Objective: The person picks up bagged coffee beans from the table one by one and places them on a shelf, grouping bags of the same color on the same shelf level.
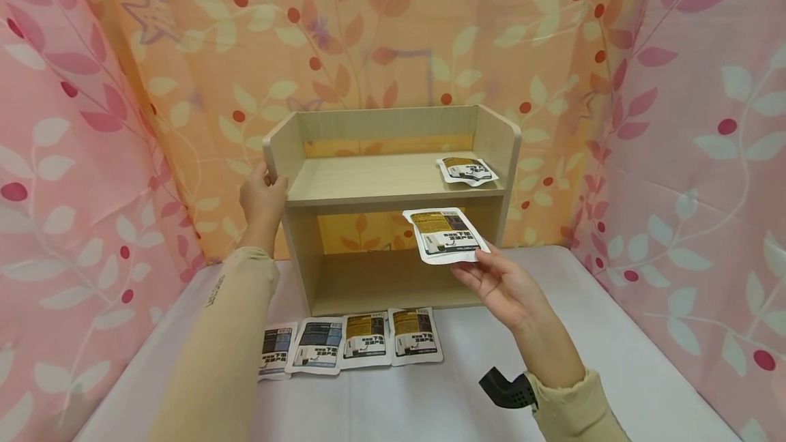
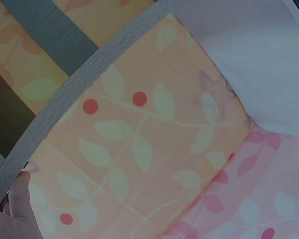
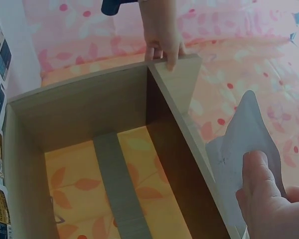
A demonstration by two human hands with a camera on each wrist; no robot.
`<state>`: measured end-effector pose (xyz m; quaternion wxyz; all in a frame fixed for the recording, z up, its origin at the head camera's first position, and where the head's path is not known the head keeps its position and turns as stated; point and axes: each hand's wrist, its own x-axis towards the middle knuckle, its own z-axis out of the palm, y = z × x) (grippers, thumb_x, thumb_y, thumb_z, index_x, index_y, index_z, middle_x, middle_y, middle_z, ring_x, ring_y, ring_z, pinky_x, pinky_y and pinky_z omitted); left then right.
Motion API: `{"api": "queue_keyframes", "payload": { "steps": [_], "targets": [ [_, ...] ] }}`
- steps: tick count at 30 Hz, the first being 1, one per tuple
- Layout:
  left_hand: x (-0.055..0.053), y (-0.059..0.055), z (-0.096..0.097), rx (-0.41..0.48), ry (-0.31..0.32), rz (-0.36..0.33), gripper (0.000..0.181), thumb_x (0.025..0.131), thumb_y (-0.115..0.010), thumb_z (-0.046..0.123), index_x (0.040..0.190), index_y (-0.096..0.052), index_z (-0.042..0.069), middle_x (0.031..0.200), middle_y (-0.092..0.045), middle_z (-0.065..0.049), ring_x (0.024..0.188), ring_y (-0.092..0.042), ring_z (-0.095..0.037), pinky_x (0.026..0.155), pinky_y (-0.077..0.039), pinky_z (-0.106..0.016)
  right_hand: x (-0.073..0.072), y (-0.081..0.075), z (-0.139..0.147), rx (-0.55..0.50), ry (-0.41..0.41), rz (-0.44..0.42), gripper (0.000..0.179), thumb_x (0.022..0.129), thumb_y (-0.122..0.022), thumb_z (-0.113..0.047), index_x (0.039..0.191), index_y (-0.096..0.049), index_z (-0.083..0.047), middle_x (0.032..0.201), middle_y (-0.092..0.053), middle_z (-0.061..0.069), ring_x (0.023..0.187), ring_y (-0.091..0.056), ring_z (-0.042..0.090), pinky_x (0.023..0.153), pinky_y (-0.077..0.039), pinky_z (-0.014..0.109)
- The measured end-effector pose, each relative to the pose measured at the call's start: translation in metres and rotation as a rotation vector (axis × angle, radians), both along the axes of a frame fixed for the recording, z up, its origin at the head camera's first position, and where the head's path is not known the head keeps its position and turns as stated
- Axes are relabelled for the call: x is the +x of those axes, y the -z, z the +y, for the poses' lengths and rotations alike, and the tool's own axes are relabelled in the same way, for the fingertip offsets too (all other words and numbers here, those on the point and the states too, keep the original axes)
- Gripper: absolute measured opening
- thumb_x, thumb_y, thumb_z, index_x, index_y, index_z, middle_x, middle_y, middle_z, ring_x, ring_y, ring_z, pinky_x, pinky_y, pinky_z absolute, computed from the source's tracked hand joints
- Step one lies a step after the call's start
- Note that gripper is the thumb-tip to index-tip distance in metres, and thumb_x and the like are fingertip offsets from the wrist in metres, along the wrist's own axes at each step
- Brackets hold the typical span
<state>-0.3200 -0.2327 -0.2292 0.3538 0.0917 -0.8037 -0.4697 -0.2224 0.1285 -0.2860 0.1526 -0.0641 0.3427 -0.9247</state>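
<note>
My right hand (image 1: 506,285) pinches a flat white pouch (image 1: 447,241) with a gold and dark printed label, thumb on top at its near right corner. In the right wrist view the pouch's plain pale underside (image 3: 239,154) shows, with the fingers against it. The pouch is in front of a two-tier wooden shelf (image 1: 393,200), about level with the upper board. My left hand (image 1: 263,198) grips the front edge of the shelf's left side panel; the right wrist view shows that hand (image 3: 162,42) with fingers on both sides of the panel.
A similar pouch (image 1: 468,170) lies on the upper board at the right. Below the shelf's front, several pouches (image 1: 365,338) lie in a row on the white-covered table (image 1: 393,401), some with blue labels, some gold. Patterned curtains (image 1: 381,33) enclose the back and sides.
</note>
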Motion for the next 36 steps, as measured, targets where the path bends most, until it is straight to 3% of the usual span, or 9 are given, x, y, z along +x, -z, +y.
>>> {"api": "queue_keyframes", "payload": {
  "steps": [15, 26, 36],
  "targets": [
    [-0.001, 0.001, -0.001, -0.018, -0.007, 0.02, 0.026, 0.091, -0.055, 0.009, 0.114, -0.06, 0.001, 0.11, -0.068, -0.021, 0.098, -0.06, -0.03, 0.089, -0.044, -0.044, -0.005, -0.013, -0.008, -0.008, 0.004, -0.014, 0.055, 0.104, -0.028, -0.003, 0.156, -0.01, -0.01, 0.11, -0.064, 0.01, 0.1, -0.063, 0.022, 0.09, -0.052, 0.034],
    [0.0, 0.0, -0.001, -0.01, -0.006, 0.018, 0.027, 0.091, -0.055, 0.009, 0.116, -0.061, 0.001, 0.112, -0.068, -0.021, 0.102, -0.061, -0.03, 0.091, -0.045, -0.044, -0.013, -0.023, -0.016, -0.001, -0.01, 0.031, 0.056, 0.103, -0.027, 0.0, 0.156, -0.008, -0.008, 0.114, -0.057, 0.01, 0.099, -0.063, 0.021, 0.087, -0.053, 0.033],
    [-0.001, 0.0, 0.0, -0.001, 0.006, 0.012, 0.031, 0.091, -0.055, 0.009, 0.121, -0.061, 0.003, 0.114, -0.067, -0.02, 0.105, -0.062, -0.029, 0.092, -0.046, -0.043, -0.024, -0.032, -0.024, 0.031, 0.036, -0.002, 0.054, 0.104, -0.028, -0.001, 0.155, -0.014, -0.007, 0.106, -0.061, 0.01, 0.091, -0.063, 0.021, 0.081, -0.054, 0.032]
  ]
}}
